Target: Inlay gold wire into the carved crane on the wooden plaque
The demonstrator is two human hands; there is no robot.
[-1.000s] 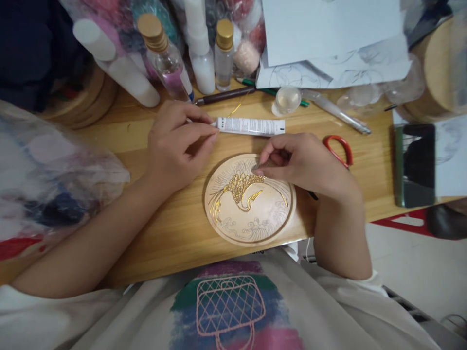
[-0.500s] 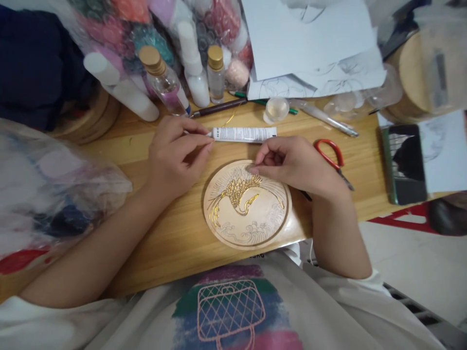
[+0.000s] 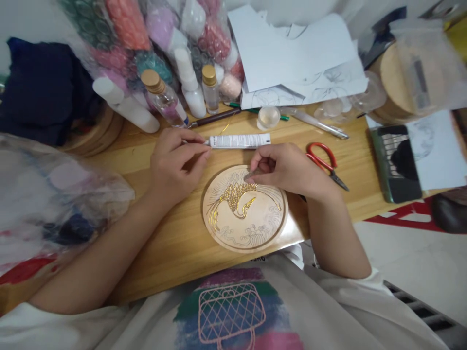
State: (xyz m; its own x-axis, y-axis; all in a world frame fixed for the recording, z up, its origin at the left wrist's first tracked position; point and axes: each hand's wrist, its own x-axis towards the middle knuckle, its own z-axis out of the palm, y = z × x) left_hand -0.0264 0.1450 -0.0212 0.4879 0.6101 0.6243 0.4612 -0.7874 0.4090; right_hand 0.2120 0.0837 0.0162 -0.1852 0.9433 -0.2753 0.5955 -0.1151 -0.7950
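Note:
A round, pale wooden disc (image 3: 222,228) lies on the table, drawn with a crane and waves, part of it outlined in raised gold wire. My right hand (image 3: 282,170) is over its upper right edge, thumb and fingers pinched around a small greyish thing I cannot make out. My left hand (image 3: 177,165) is up and left of the disc, closed in a pinch beside the narrow end of a white tube (image 3: 241,141). Whatever it pinches is hidden. Just right of my right hand lie red-handled scissors (image 3: 332,167).
Bottles, including a cork-topped one (image 3: 166,104), stand along the back beside bubble-wrapped bundles (image 3: 127,24). A small clear cup (image 3: 268,118), a pen (image 3: 317,124) and paper sheets (image 3: 292,58) lie behind. A phone (image 3: 397,165) is at right, a plastic bag (image 3: 73,189) at left.
The camera view has shifted, so the table's things appear lower at the back and farther left. My right fingertips have moved slightly over the disc's upper edge; my left hand keeps its pinch.

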